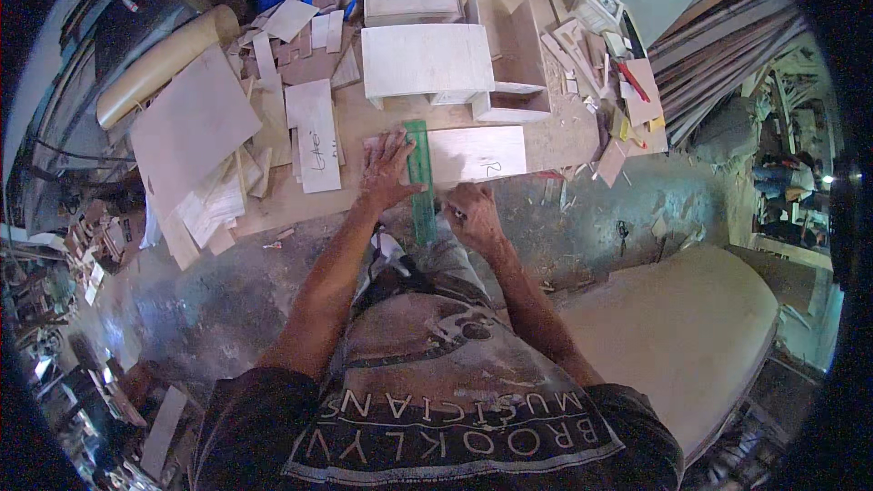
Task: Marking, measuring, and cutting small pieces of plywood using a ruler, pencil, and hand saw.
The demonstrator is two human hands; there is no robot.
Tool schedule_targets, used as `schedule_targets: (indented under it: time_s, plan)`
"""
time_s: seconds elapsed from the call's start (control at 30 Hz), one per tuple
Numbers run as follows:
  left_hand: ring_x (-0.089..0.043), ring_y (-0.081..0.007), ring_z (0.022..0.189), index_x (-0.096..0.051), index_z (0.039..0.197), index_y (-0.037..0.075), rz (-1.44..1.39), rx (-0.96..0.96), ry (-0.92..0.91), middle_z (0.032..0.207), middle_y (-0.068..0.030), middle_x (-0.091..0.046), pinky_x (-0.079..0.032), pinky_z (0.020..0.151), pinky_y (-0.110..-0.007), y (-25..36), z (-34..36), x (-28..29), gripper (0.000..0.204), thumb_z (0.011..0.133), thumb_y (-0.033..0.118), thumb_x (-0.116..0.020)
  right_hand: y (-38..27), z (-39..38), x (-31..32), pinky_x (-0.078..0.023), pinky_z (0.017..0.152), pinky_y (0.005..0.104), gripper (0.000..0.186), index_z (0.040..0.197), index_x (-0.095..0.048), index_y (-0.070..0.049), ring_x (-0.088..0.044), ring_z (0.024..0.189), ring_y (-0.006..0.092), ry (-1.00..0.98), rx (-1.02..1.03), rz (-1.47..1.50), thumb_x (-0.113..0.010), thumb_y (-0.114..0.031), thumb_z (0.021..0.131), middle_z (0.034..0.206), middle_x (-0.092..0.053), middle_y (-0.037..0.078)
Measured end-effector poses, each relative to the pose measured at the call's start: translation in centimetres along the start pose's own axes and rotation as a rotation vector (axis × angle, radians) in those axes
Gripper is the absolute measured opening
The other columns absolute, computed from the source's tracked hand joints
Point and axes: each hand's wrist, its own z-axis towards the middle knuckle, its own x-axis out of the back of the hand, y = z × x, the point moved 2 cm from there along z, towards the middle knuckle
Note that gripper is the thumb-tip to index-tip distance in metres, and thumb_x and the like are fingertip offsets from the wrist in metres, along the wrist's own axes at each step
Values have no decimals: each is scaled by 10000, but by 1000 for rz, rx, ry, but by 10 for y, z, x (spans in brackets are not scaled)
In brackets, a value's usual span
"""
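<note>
A thin pale wooden board [477, 153] lies at the table's near edge, with pencil marks at its right end. Across it runs a green see-through ruler [419, 173], whose near end sticks out past the table edge. My left hand [389, 166] presses down with outstretched fingers on the board's left part, its thumb reaching onto the ruler. Just off the edge, right of the ruler, my right hand [474, 215] is closed with curled fingers. Whatever it holds is hidden by the fingers.
White wooden box pieces [427, 59] stand behind the board. A marked panel [314, 136] and stacked thin sheets [195, 118] lie left. At the right are offcuts and a red-handled tool [633, 82]. A large curved panel [673, 336] leans to my lower right.
</note>
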Motion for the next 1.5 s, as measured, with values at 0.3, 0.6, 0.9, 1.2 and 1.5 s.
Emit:
schedule_targets:
  time_s: [0.3, 0.6, 0.9, 1.2, 1.5]
  plan:
    - [-162, -342, 1446, -372, 1453, 204, 21, -21, 1, 1572, -48, -217, -130, 1138, -599, -2, 0, -3, 1046, 594, 689, -721, 14, 48, 13, -526, 686, 389, 184, 1010, -703, -71, -662, 792, 289, 175, -15, -3, -654, -101, 835, 935, -709, 122]
    - [-178, -351, 1438, -401, 1430, 193, 9, -60, 63, 1564, -61, -230, -166, 1127, -602, 2, -2, -1, 993, 609, 623, -757, 39, 80, -19, -458, 754, 461, 261, 1081, -682, -131, -628, 857, 304, 149, -58, 25, -648, -182, 827, 910, -662, 123]
    - [-172, -343, 1441, -396, 1434, 187, -33, -29, 26, 1571, -63, -211, -162, 1133, -594, 0, 0, 1, 1006, 605, 628, -757, 13, 41, 9, -433, 812, 466, 231, 1030, -707, -136, -623, 960, 266, -124, -37, -126, -676, -212, 814, 913, -678, 91]
    - [-148, -329, 1450, -381, 1444, 192, -65, -8, -24, 1572, -60, -207, -120, 1147, -591, 6, 3, 7, 1008, 614, 617, -762, 55, -11, 8, -462, 864, 467, 338, 1104, -643, -44, -610, 985, 359, -114, -242, 455, -625, -295, 878, 998, -653, 180]
    - [-171, -363, 1440, -308, 1474, 140, -111, -69, -51, 1559, -157, -205, -145, 1140, -582, 16, 13, 6, 978, 700, 544, -749, 67, -55, -113, -471, 880, 473, 398, 1259, -546, -40, -580, 1062, 429, -119, -363, 271, -551, -287, 947, 1134, -610, 263]
